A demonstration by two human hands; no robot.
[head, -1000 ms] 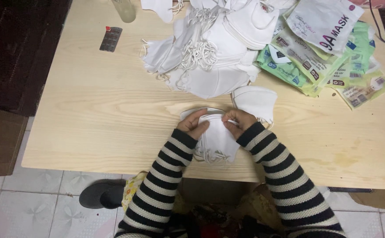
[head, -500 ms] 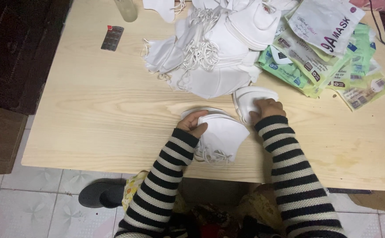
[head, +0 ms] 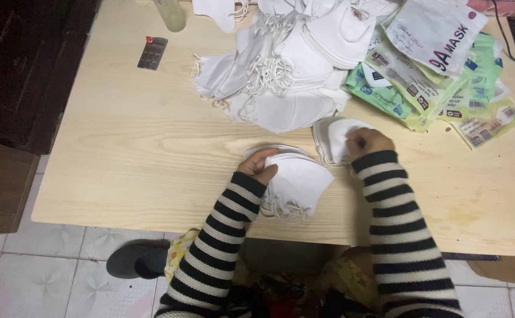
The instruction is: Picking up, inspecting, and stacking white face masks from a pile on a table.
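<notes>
My left hand [head: 258,167] rests on a small stack of folded white face masks [head: 297,184] near the table's front edge, fingers curled on its left side. Elastic loops hang from the stack over the edge. To the right, my right hand [head: 368,142] grips a mask on a second small white stack [head: 331,136]. Both arms wear black and white striped sleeves. A large loose heap of white masks [head: 287,65] lies behind both hands.
The pale wooden table [head: 139,153] carries green and white printed packets [head: 440,76] at the back right, a dark blister strip [head: 152,53] and a clear bottle [head: 171,13] at the back left. A dark shoe [head: 136,261] sits on the tiled floor. Dark furniture [head: 27,70] stands at the left.
My right hand left the front stack and moved right and back to the second small stack of masks. My left hand stayed on the front stack.
</notes>
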